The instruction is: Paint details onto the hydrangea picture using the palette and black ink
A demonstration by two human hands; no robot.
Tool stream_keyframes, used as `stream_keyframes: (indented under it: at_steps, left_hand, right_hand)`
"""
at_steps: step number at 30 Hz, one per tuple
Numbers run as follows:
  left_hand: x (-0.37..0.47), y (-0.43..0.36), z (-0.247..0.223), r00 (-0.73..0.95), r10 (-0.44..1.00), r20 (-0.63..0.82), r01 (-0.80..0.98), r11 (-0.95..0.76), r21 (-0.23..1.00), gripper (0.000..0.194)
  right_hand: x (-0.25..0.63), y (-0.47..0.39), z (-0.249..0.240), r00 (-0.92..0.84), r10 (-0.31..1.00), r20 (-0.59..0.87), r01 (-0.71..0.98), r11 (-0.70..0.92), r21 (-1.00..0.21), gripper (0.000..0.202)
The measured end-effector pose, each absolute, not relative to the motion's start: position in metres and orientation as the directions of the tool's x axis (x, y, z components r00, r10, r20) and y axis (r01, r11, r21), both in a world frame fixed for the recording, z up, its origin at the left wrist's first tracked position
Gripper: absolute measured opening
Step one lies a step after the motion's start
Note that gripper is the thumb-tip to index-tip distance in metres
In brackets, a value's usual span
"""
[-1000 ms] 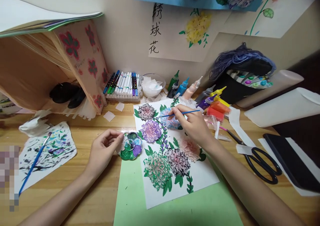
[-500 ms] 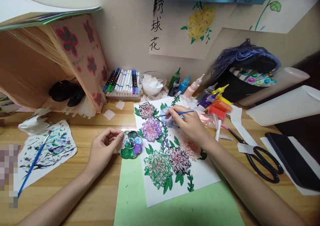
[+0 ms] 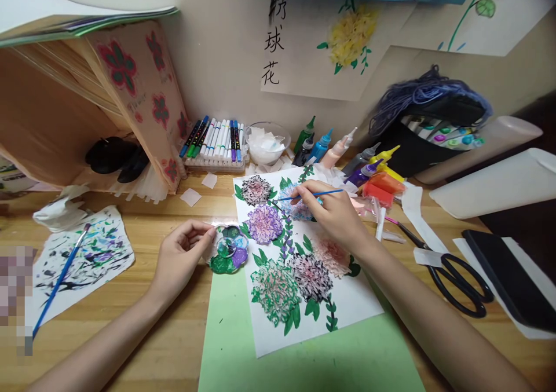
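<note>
Between the thumb and fingers of my left hand (image 3: 186, 253) is the edge of a small flower-shaped paint palette (image 3: 225, 264), its wells smeared with green, purple and pale blue. My right hand (image 3: 332, 212) pinches a thin blue paintbrush (image 3: 324, 193). The brush tip points left and meets the upper part of the white paper (image 3: 278, 340), near green leaves by the blue flower. Textured paper flowers cover the sheet: a purple one (image 3: 264, 224), a green one (image 3: 275, 292), black-and-pink ones and a peach one. My right hand partly hides the blue flower (image 3: 299, 207).
Green paper (image 3: 243, 369) lies under the painting. A second brush (image 3: 61, 282) rests on a paint-stained cloth (image 3: 117, 247) at left. Markers (image 3: 215, 140), a glass bowl (image 3: 267, 146) and paint bottles (image 3: 321, 146) line the back. Black scissors (image 3: 460, 285) and a phone (image 3: 508, 276) are at right.
The view has shifted very slightly. Both hands keep nearly the same places and grips, with the brush tip still by the leaves near the blue flower.
</note>
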State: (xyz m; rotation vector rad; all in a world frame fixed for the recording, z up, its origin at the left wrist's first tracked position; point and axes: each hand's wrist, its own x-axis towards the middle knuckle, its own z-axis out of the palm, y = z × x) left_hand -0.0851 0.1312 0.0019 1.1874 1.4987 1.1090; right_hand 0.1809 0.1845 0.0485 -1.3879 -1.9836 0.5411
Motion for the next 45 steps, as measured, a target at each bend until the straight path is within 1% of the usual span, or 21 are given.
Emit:
stream_keyframes:
  at_steps: [2, 6, 11, 16, 21, 25, 27, 31, 33, 39, 45]
  left_hand:
    - [-0.085, 0.131, 0.002, -0.135, 0.984, -0.116, 0.178, 0.139, 0.974, 0.025]
    - [-0.085, 0.131, 0.002, -0.137, 0.983, -0.124, 0.180, 0.147, 0.973, 0.025]
    - [-0.084, 0.132, 0.004, -0.131, 0.982, -0.136, 0.184, 0.159, 0.970, 0.026]
    - [-0.084, 0.132, 0.003, -0.139, 0.981, -0.132, 0.180, 0.156, 0.971, 0.026]
    - [-0.085, 0.131, 0.004, -0.134, 0.982, -0.132, 0.176, 0.155, 0.972, 0.026]
    - [-0.085, 0.131, 0.003, -0.135, 0.982, -0.132, 0.176, 0.155, 0.972, 0.026]
    - [-0.085, 0.132, 0.003, -0.137, 0.982, -0.130, 0.175, 0.154, 0.973, 0.026]
    - [-0.084, 0.132, 0.002, -0.136, 0.982, -0.133, 0.170, 0.155, 0.973, 0.027]
    - [-0.084, 0.131, 0.003, -0.136, 0.981, -0.135, 0.172, 0.158, 0.972, 0.027]
    - [-0.084, 0.131, 0.004, -0.142, 0.980, -0.139, 0.186, 0.165, 0.969, 0.027]
    - [-0.084, 0.132, 0.005, -0.146, 0.980, -0.132, 0.202, 0.160, 0.966, 0.027]
  right_hand:
    - [0.181, 0.184, 0.049, -0.233, 0.931, 0.280, 0.655, 0.363, -0.663, 0.030]
    - [0.181, 0.184, 0.049, -0.258, 0.940, 0.223, 0.672, 0.341, -0.658, 0.031]
    - [0.182, 0.184, 0.049, -0.239, 0.931, 0.277, 0.668, 0.364, -0.649, 0.031]
    - [0.182, 0.184, 0.049, -0.280, 0.934, 0.220, 0.677, 0.355, -0.645, 0.030]
    - [0.182, 0.184, 0.048, -0.258, 0.927, 0.271, 0.668, 0.374, -0.644, 0.030]
    - [0.182, 0.184, 0.048, -0.298, 0.925, 0.235, 0.676, 0.378, -0.633, 0.029]
    - [0.182, 0.184, 0.051, -0.288, 0.923, 0.254, 0.671, 0.384, -0.634, 0.030]
    - [0.185, 0.181, 0.059, -0.232, 0.903, 0.362, 0.617, 0.424, -0.663, 0.033]
    - [0.186, 0.180, 0.062, -0.212, 0.898, 0.387, 0.601, 0.432, -0.673, 0.034]
    - [0.185, 0.181, 0.059, -0.246, 0.889, 0.385, 0.611, 0.451, -0.651, 0.035]
    - [0.188, 0.181, 0.061, -0.225, 0.884, 0.410, 0.609, 0.456, -0.649, 0.037]
